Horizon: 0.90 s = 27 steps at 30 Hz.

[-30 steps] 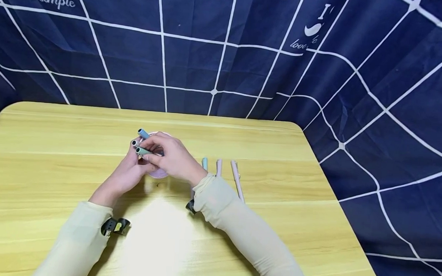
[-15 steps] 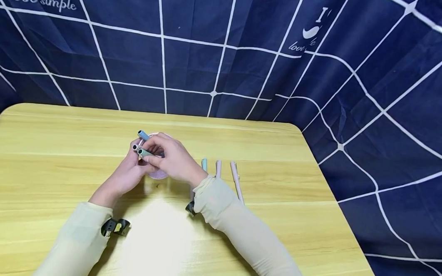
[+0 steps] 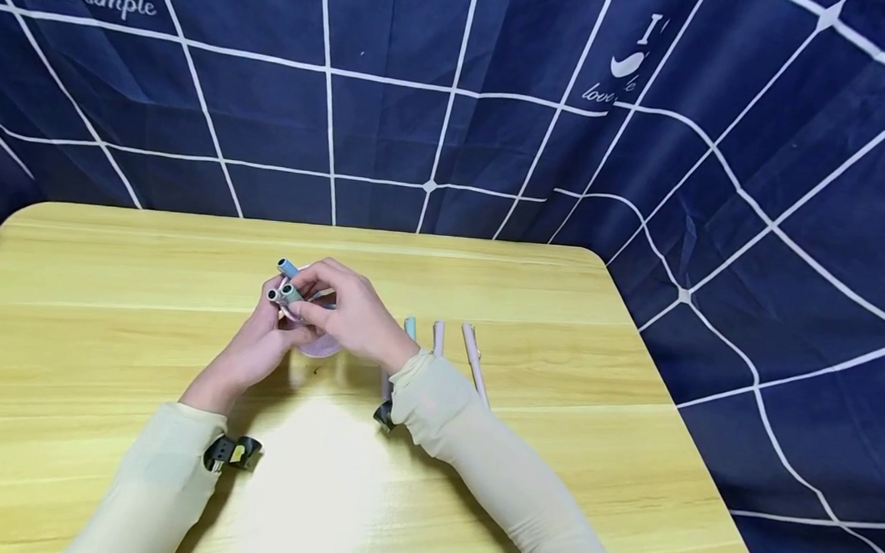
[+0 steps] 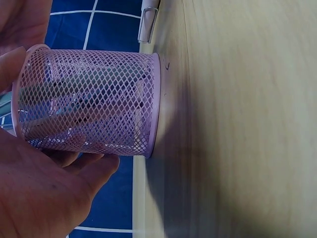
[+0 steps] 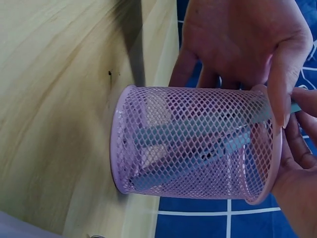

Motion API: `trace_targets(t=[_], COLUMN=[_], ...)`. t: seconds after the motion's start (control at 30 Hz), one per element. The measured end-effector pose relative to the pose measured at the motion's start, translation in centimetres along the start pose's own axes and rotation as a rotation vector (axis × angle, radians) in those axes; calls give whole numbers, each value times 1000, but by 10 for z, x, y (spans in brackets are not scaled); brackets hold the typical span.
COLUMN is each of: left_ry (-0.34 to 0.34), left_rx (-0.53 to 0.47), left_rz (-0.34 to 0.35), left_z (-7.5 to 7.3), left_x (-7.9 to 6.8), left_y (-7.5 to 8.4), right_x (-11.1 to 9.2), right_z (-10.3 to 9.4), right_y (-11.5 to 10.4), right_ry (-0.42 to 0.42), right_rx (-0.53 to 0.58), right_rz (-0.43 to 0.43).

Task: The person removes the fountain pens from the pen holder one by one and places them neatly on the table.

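Observation:
A pink mesh pen holder (image 4: 89, 101) stands upright on the table, several pens leaning inside it. My left hand (image 3: 253, 346) grips its side, thumb at the rim. Above the opening, my right hand (image 3: 356, 315) pinches a green pen (image 3: 291, 294) near its top end; the lower part of that pen shows through the mesh in the right wrist view. Beside it, a blue pen (image 3: 288, 267) and a whitish pen (image 3: 273, 295) stick out over the rim on the left. My hands cover most of the holder in the head view.
Right of the holder lie a teal pen (image 3: 410, 328), a lilac pen (image 3: 438, 336) and another pale lilac pen (image 3: 475, 363), the first two partly under my right sleeve. A navy curtain with white lines (image 3: 390, 123) hangs behind the wooden table (image 3: 560, 316).
The green pen's top has shifted up and to the right, from below the whitish pen to beside it. My right hand has moved slightly with it; my left hand keeps its grip on the holder.

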<state>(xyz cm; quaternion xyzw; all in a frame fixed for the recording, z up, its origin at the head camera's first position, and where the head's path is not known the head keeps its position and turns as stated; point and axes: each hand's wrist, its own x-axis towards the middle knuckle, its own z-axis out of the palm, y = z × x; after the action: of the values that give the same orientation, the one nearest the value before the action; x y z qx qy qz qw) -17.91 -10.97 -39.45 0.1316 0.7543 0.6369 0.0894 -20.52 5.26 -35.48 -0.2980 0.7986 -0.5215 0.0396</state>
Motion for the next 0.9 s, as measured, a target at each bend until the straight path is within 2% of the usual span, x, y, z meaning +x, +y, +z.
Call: trace_targets(t=[0.27,0.47,0.6,0.9], left_ry=[11,18,12,17], left_rx=[-5,11,14,9], left_rz=[-8,-19,-46,-48], left_z=[0,2,3,2], left_x=[-1,0,-2,-1], left_y=[1,1,0,0], right_x=[0,-2,-3,-7], right_z=[-5,-10,-14,-26], right_y=[-4,-8,-12,-26], right_ry=[73,237,326,392], right_rx=[102,226,257,255], right_rz=[1,-100,-173,-255])
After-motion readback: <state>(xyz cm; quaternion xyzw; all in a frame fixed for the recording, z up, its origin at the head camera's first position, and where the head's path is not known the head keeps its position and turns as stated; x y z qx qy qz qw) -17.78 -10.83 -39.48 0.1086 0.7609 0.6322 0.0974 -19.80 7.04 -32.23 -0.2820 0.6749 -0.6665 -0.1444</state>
